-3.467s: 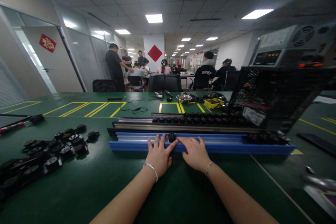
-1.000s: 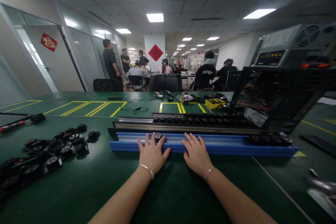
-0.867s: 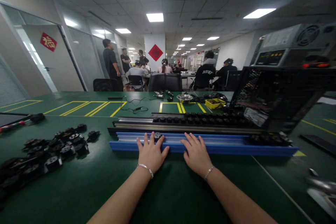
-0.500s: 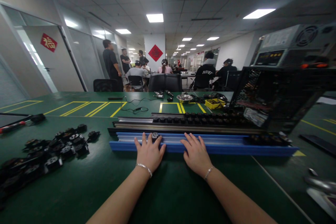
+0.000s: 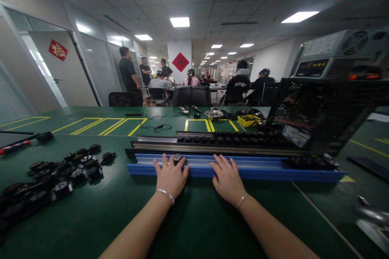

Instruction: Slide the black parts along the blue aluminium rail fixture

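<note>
A long blue rail (image 5: 258,173) with a pale channel lies across the table in front of me. My left hand (image 5: 170,176) rests on its left part, fingers spread. A small black socket module (image 5: 177,158) sits in the channel by the left index and middle fingertips, seemingly touching them; the fingers hide part of it. Further right, my right hand (image 5: 227,176) lies on the same rail with its fingers apart and nothing in them. More black modules (image 5: 310,162) fill the rail's right end.
Loose black modules (image 5: 62,174) are heaped at left, near a screwdriver (image 5: 15,147). Behind the blue rail lie black rails (image 5: 188,147), one with a row of modules. An open computer case (image 5: 331,113) stands at right. A yellow basket (image 5: 249,120) and metal bowl (image 5: 213,114) sit farther back.
My left hand has shifted slightly left along the blue rail, and the black socket module has moved left with it. My right hand has stayed in place.
</note>
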The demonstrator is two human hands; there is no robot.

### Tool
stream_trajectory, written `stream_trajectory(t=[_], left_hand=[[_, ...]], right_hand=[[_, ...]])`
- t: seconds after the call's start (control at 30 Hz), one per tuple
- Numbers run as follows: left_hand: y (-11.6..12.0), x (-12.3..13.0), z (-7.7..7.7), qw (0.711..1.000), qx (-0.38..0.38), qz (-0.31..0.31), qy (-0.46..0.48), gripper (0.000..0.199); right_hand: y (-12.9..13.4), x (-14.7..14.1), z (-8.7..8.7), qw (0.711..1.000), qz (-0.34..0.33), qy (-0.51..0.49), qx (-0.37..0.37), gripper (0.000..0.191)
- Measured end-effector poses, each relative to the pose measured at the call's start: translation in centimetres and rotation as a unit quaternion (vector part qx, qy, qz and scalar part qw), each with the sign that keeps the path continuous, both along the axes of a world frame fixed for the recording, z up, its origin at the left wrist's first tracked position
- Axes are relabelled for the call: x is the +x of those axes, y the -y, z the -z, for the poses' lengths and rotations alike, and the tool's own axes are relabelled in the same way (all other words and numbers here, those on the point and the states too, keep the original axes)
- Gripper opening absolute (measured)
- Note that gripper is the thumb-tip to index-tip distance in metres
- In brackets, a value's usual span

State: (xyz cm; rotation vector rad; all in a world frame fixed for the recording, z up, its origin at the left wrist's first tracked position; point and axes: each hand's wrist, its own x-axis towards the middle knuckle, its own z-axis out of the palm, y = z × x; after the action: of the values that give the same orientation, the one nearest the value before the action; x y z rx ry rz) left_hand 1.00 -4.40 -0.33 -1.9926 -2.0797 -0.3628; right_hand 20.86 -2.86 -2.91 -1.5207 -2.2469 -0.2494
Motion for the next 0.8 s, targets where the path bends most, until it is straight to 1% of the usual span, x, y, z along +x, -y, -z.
stream_trajectory(t=[0.23, 0.37, 0.57, 0.8], left_hand=[[-0.3, -0.5, 0.4, 1.000, 0.007, 0.012, -0.003, 0.048], [-0.4, -0.8, 0.3, 1.000, 0.002, 0.007, -0.001, 0.048], [-0.7, -1.3, -0.2, 0.999, -0.047, 0.014, 0.020, 0.046], [-0.7, -1.8, -0.7, 0.998, -0.066, 0.003, 0.018, 0.050]], right_hand=[[0.0, -0.1, -0.1, 1.000, 0.001, -0.001, -0.005, 0.043], [0.0, 0.0, 0.0, 1.000, 0.001, -0.001, 0.000, 0.042], [0.0, 0.0, 0.0, 1.000, 0.002, 0.003, -0.003, 0.042], [0.0, 0.0, 0.0, 1.000, 0.001, 0.000, 0.000, 0.042]])
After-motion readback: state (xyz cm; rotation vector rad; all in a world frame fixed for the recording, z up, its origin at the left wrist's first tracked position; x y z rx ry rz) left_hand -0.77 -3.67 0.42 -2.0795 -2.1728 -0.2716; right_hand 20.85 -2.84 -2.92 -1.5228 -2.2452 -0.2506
